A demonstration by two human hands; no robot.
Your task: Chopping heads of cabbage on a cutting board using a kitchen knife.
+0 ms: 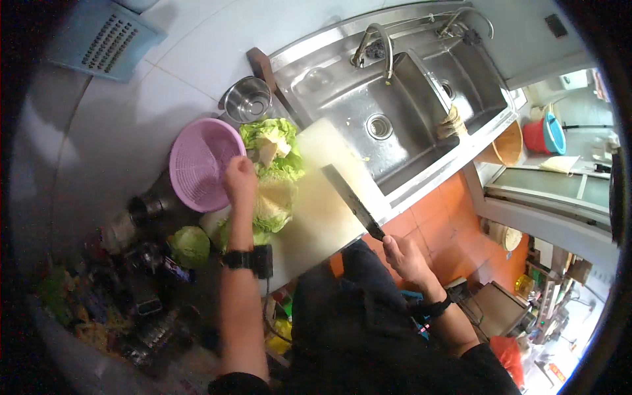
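My right hand (407,261) grips a kitchen cleaver (351,198) by its handle. The blade points up and to the left, above the right part of a white cutting board (316,217). At the near rim of a pink plastic colander (200,163), my left hand (240,178) has its fingers curled; whether they hold anything is hidden. Leafy green cabbage pieces (274,148) lie on the board's left side, right beside that hand. Below them is a halved cabbage piece (274,200), its pale cut face showing. A rounder cabbage (189,247) sits left of my left wrist.
Beyond the board is a steel double sink (340,106) with a curved faucet (390,49). A steel bowl (248,99) stands behind the colander. Dark jars and bottles (148,261) crowd the left side. A wooden bucket (508,143) stands past the sink's front edge.
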